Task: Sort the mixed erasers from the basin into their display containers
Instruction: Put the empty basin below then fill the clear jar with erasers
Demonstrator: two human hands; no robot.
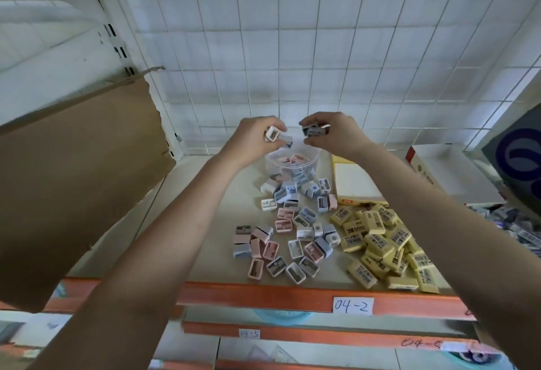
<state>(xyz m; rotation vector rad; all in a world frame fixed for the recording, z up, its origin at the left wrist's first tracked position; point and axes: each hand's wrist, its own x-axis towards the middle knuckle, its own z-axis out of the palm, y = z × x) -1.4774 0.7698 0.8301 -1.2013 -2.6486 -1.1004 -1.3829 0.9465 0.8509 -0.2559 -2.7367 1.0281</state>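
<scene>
My left hand (254,139) holds two small block erasers (278,136), one white-rimmed, one grey-blue, above a clear round tub (313,162). My right hand (336,132) pinches a grey-blue block eraser (313,130) over the same tub. Pink erasers lie inside the tub. On the shelf board, a loose pile of pink, blue, grey and white block erasers (288,235) spreads toward the front edge. A heap of yellow wrapped erasers (383,248) lies to its right, in front of a yellow open box (355,182).
A brown cardboard flap (79,170) hangs at the left. White boxes (448,170) and a dark blue box (521,162) stand at the right. The orange shelf rail (263,296) carries a label "04-2". A wire grid backs the shelf. Lower shelves show below.
</scene>
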